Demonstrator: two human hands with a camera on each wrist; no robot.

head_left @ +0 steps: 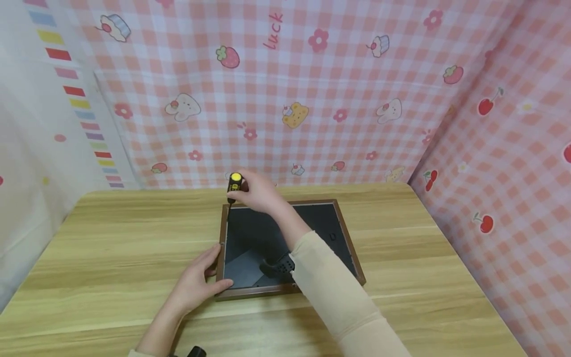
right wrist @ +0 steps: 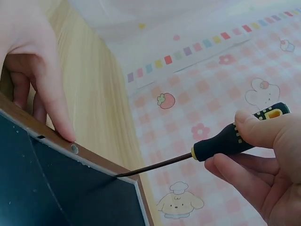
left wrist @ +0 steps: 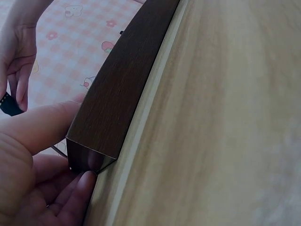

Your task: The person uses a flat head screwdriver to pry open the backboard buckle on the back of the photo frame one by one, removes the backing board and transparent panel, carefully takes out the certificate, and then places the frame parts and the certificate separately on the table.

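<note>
A brown picture frame point(head_left: 349, 239) lies on the table with its dark backing panel point(head_left: 254, 230) facing up. My left hand point(head_left: 196, 277) grips the frame's near left corner, thumb on the top edge and fingers along the side. In the left wrist view, the thumb and fingers pinch that brown frame corner point(left wrist: 117, 84). My right hand point(head_left: 258, 191) holds a screwdriver point(right wrist: 218, 147) with a black and yellow handle. Its thin shaft slants down, and the tip meets the inner edge of the frame near the far left corner in the right wrist view.
The wooden table point(head_left: 116, 248) extends on both sides of the frame. Behind it hangs a pink checked cloth point(head_left: 250, 99) with cartoon prints, and another cloth point(head_left: 504, 163) with cherries closes off the right. A black strap point(head_left: 283, 264) sits at the right wrist.
</note>
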